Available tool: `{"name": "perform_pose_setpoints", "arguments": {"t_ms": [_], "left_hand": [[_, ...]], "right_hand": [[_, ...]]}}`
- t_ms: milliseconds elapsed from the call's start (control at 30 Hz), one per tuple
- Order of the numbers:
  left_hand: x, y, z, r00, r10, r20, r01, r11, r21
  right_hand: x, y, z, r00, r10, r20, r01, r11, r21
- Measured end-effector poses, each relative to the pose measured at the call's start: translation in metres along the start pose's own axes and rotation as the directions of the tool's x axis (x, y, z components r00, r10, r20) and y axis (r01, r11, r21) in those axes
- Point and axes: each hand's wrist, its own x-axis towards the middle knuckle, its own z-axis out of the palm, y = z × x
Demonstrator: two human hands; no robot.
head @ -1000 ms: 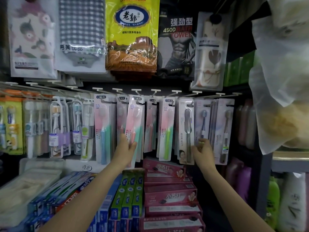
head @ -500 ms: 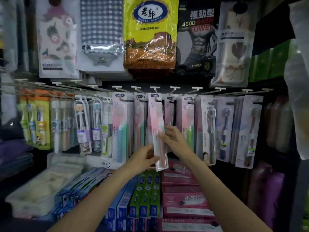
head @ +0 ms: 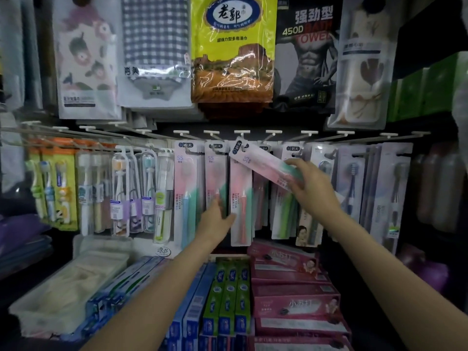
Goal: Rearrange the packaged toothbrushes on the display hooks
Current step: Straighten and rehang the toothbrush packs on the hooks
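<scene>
At centre frame, a person's right hand (head: 307,188) grips the lower end of a packaged toothbrush (head: 263,160), fingers and thumb curled round the card, holding it tilted with its hang-tab end pointing up and left toward the display hooks (head: 241,134). Whether the tab is on a hook or just free of it cannot be told. The pack looks light and flat: a stiff backing card under a thin clear blister, likely slick to the touch and apt to bend or crease if squeezed hard at mid-length. The card edges near the bottom, where the hand has it, look like the sensible hold, leaving the punched tab clear for threading onto a hook. The card is pale pink fading to mint green, with a dark round logo at the tab end and "SS" printed below it. Just left of centre, the left hand (head: 217,219) reaches into the hanging row of matching packs (head: 215,188), fingers extended, fairly straight against their lower parts, steadying or parting them; it appears to hold nothing. Boxed toothpaste (head: 291,307) fills the lower frame, bagged towels (head: 231,46) the top.
</scene>
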Motion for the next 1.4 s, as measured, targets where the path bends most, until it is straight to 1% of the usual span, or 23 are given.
{"name": "perform_pose_setpoints", "arguments": {"t_ms": [67,133,167,267,367,400,433,500,567,600,667,767,833,900,933,1033,1167,1267,1333,1400], "left_hand": [[0.003,0.003,0.008,1.0,-0.03,-0.002,0.03,0.999,-0.038],[0.003,0.005,0.013,0.998,-0.045,-0.05,0.041,0.996,-0.08],[0.003,0.006,0.013,0.996,-0.038,-0.079,0.032,0.997,-0.074],[0.002,0.0,0.006,0.988,0.03,-0.149,-0.026,0.999,0.032],[0.004,-0.006,-0.009,0.98,0.056,-0.192,-0.033,0.992,0.122],[0.004,-0.007,-0.014,0.976,0.069,-0.205,-0.036,0.987,0.16],[0.004,-0.006,-0.018,0.972,0.085,-0.219,-0.042,0.98,0.194],[0.004,-0.006,-0.023,0.968,0.113,-0.224,-0.059,0.97,0.234],[0.004,-0.007,-0.024,0.969,0.134,-0.208,-0.079,0.964,0.255],[0.003,-0.007,-0.023,0.97,0.141,-0.197,-0.085,0.96,0.265],[0.003,-0.009,-0.02,0.971,0.15,-0.188,-0.092,0.953,0.288],[0.002,-0.008,-0.012,0.971,0.158,-0.178,-0.099,0.949,0.3],[0.001,-0.007,-0.008,0.973,0.159,-0.168,-0.107,0.953,0.283],[0.0,-0.006,-0.006,0.973,0.165,-0.161,-0.115,0.953,0.28],[0.0,-0.006,-0.006,0.972,0.171,-0.159,-0.121,0.952,0.28],[0.001,-0.006,-0.01,0.972,0.18,-0.151,-0.131,0.948,0.291],[0.0,-0.007,-0.015,0.968,0.203,-0.148,-0.151,0.94,0.305],[-0.001,-0.005,-0.014,0.97,0.196,-0.142,-0.147,0.943,0.298],[-0.003,-0.003,-0.013,0.974,0.188,-0.129,-0.144,0.946,0.292],[-0.003,-0.002,-0.012,0.977,0.175,-0.125,-0.133,0.948,0.29]], "right_hand": [[0.002,0.003,-0.006,0.999,-0.046,0.003,0.046,0.998,-0.04],[0.001,0.006,-0.008,0.996,-0.092,0.012,0.093,0.995,-0.048],[0.001,0.007,-0.008,0.994,-0.112,0.018,0.113,0.993,-0.047],[0.003,0.008,-0.011,0.989,-0.128,0.074,0.13,0.991,-0.014],[0.009,0.005,-0.004,0.965,-0.168,0.202,0.177,0.984,-0.028],[0.009,0.002,-0.001,0.959,-0.185,0.215,0.194,0.981,-0.025],[0.009,-0.001,0.003,0.962,-0.191,0.195,0.194,0.981,0.002],[-0.001,-0.003,0.008,0.985,-0.154,0.083,0.146,0.985,0.088],[-0.024,0.006,0.013,0.998,-0.064,-0.011,0.065,0.987,0.146],[-0.038,0.013,0.016,1.0,-0.015,-0.019,0.018,0.989,0.145],[-0.068,0.029,0.022,0.999,0.03,0.019,-0.031,0.998,0.062],[-0.092,0.041,0.033,0.995,-0.03,0.096,0.044,0.989,-0.143],[-0.088,0.033,0.035,0.993,-0.017,0.12,0.048,0.966,-0.256],[-0.075,0.02,0.039,0.982,0.032,0.187,0.042,0.925,-0.378],[-0.069,0.015,0.041,0.979,0.035,0.201,0.056,0.902,-0.429],[-0.053,0.003,0.044,0.977,0.07,0.199,0.049,0.842,-0.537],[-0.05,0.005,0.034,0.971,0.166,0.173,-0.028,0.796,-0.605],[-0.053,0.01,0.027,0.974,0.174,0.146,-0.046,0.779,-0.625],[-0.053,0.012,0.023,0.97,0.193,0.147,-0.058,0.773,-0.632],[-0.05,0.014,0.022,0.969,0.187,0.164,-0.049,0.788,-0.614]]}}
